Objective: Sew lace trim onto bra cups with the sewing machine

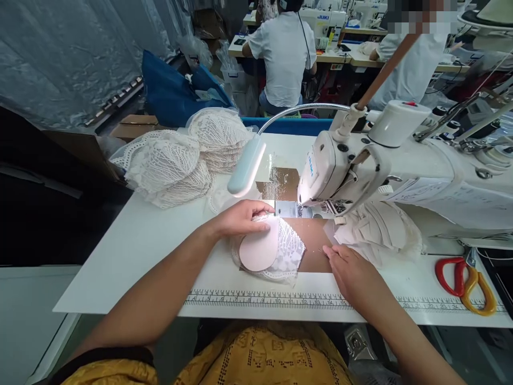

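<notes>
Cup [264, 251] lies flat on the table [140, 240] before the machine [332, 171], my left hand [240, 218] pressing its top edge with open fingers [260, 227], while my right hand [352, 272] rests open just beside it.

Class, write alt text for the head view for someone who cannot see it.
The left hand presses a lace cup before a sewing machine; the right hand rests on the table beside it. A stack of cups sits behind.
</notes>
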A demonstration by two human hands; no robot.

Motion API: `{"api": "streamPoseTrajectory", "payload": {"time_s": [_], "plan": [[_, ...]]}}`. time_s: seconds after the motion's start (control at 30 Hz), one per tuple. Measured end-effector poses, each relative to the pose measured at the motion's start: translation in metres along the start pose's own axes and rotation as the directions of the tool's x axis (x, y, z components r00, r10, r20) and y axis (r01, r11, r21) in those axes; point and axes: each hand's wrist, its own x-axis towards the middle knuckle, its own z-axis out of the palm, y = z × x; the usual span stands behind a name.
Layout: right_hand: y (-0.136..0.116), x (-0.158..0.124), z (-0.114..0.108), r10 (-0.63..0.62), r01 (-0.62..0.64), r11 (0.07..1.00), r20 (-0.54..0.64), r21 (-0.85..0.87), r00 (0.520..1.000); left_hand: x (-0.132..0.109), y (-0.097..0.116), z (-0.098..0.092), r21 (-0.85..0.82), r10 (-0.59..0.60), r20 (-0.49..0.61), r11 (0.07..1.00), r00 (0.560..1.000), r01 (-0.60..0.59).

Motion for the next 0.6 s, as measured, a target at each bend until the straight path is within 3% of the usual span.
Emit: {"api": "streamPoseTrajectory", "payload": {"time_s": [0.13, 0.3, 0.43, 0.6], "plan": [[-0.002, 0.014, -0.016, 0.096, -0.110, 0.957, 0.064, 0.269, 0.993, -0.004, 0.005, 0.004, -0.141, 0.018, 0.108, 0.990, 0.994, -0.003], [-0.014, 0.049, -0.034, 0.119, -0.185, 0.805, 0.152, 0.564, 0.981, -0.005, 0.008, 0.013, -0.235, 0.027, 0.143, 0.972, 0.989, 0.007], [-0.016, 0.073, -0.032, 0.087, -0.180, 0.685, 0.166, 0.706, 0.982, -0.006, 0.008, 0.019, -0.316, 0.046, 0.183, 0.949, 0.982, 0.015], [-0.010, 0.078, -0.024, 0.091, -0.221, 0.535, 0.205, 0.815, 0.975, -0.006, 0.008, 0.023, -0.360, 0.042, 0.207, 0.932, 0.977, 0.037]]}}
